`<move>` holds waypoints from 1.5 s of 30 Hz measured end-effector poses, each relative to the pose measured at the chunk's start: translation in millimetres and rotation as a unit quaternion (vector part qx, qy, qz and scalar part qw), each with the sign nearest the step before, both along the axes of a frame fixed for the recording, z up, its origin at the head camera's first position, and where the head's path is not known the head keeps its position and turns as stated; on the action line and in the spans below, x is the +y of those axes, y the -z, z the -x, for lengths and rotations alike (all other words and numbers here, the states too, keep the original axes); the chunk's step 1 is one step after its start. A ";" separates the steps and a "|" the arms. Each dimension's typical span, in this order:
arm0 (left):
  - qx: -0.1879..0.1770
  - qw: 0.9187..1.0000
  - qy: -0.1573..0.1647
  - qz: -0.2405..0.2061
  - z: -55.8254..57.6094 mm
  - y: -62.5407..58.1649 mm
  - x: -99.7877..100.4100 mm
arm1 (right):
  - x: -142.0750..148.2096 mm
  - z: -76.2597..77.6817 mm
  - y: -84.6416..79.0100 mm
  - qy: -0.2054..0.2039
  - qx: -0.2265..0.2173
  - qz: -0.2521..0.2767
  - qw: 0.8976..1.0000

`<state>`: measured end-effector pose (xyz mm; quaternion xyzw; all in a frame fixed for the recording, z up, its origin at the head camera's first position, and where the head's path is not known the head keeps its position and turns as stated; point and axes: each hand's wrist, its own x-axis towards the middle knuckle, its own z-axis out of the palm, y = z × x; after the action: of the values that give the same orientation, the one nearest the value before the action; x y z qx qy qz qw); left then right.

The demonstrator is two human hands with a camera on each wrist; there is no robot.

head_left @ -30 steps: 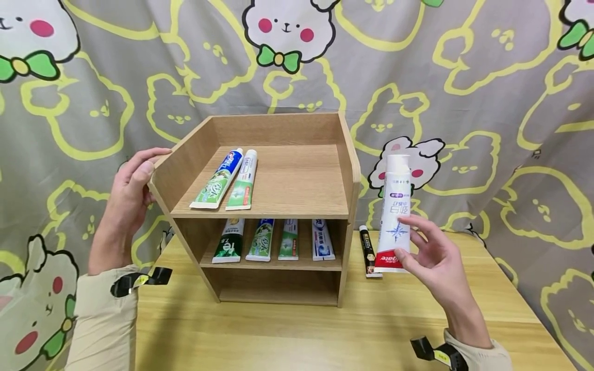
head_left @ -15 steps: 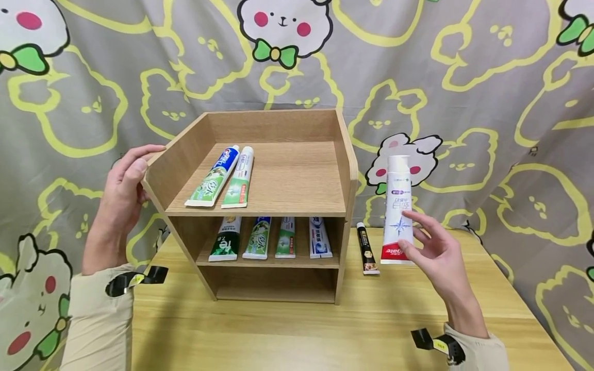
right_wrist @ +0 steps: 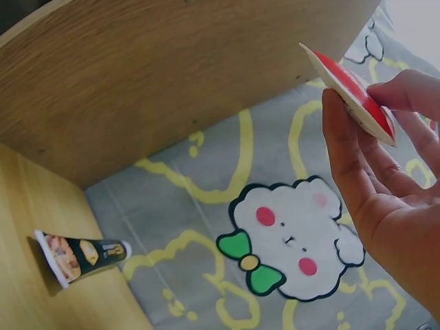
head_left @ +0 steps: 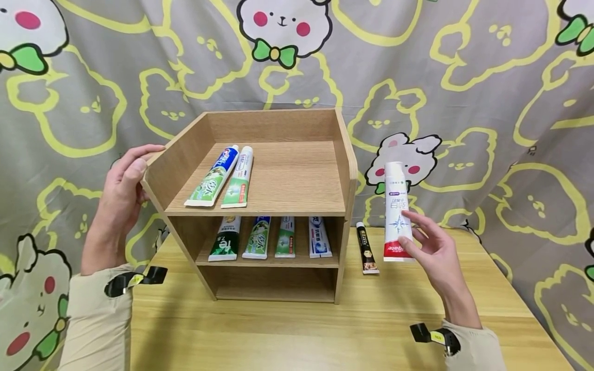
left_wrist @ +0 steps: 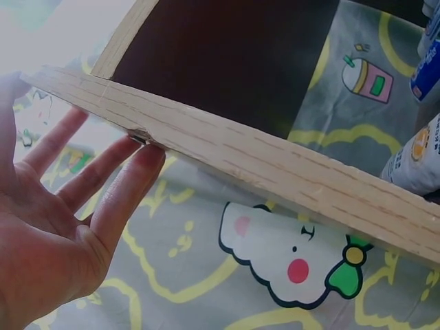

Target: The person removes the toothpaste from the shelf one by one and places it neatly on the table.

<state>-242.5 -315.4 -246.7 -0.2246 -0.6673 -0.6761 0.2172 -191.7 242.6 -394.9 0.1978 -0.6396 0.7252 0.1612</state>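
My right hand (head_left: pixel 436 257) pinches a white toothpaste tube (head_left: pixel 395 206) with a red end band. The tube is upright, cap up, in the air right of the wooden shelf (head_left: pixel 297 212). In the right wrist view, thumb and fingers (right_wrist: pixel 337 130) press either side of its flat end (right_wrist: pixel 350 93). My left hand (head_left: pixel 121 196) touches the shelf's left side panel from outside; the left wrist view shows its fingers (left_wrist: pixel 124 192) fairly straight against the panel edge (left_wrist: pixel 227 148). Two tubes, a blue-green one (head_left: pixel 213 178) and a white-green one (head_left: pixel 238 178), lie on the top shelf.
Several tubes, among them a dark green one (head_left: pixel 226 239) and a blue-white one (head_left: pixel 319 237), lie on the middle shelf. A black tube (head_left: pixel 366 247) lies on the wooden table (head_left: pixel 260 335) right of the shelf. A patterned curtain (head_left: pixel 297 62) hangs behind.
The held tube has risen a little and turned slightly in my right hand. My left hand stays at the side panel. The whole head view has shifted slightly.
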 end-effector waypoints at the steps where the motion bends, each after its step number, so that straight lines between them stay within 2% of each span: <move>1: 0.000 1.000 0.000 -0.001 -0.2 -0.1 0.1 | 0.9 1.4 1.5 0.002 -0.003 0.002 1.000; 10: -0.012 1.000 -0.007 -0.003 -0.5 0.1 0.6 | 9.8 15.3 20.6 0.011 -0.038 0.005 0.999; 18: 0.003 1.000 0.023 0.007 2.5 -0.3 -1.0 | 22.5 24.8 40.1 0.040 -0.077 -0.028 0.996; 24: 0.002 1.000 0.031 0.005 3.4 -1.7 -1.7 | 27.2 32.9 57.0 0.047 -0.096 -0.032 0.994; 32: -0.005 1.000 0.029 0.001 1.2 0.2 -2.7 | 32.2 41.1 76.4 0.068 -0.114 -0.062 0.989; 35: -0.003 1.000 0.028 0.002 1.4 1.0 -2.6 | 34.7 42.2 82.6 0.080 -0.132 -0.082 0.985; 40: -0.005 1.000 0.030 -0.003 1.5 1.4 -1.7 | 38.2 44.6 92.7 0.101 -0.171 -0.135 0.971; 45: -0.011 0.999 0.032 -0.010 0.8 0.5 -0.6 | 38.3 46.5 101.0 0.100 -0.199 -0.138 0.965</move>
<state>-243.2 -316.1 -247.2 -0.2362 -0.6554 -0.6916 0.1907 -238.1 280.9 -495.9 0.0045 -0.7693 0.6346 0.0732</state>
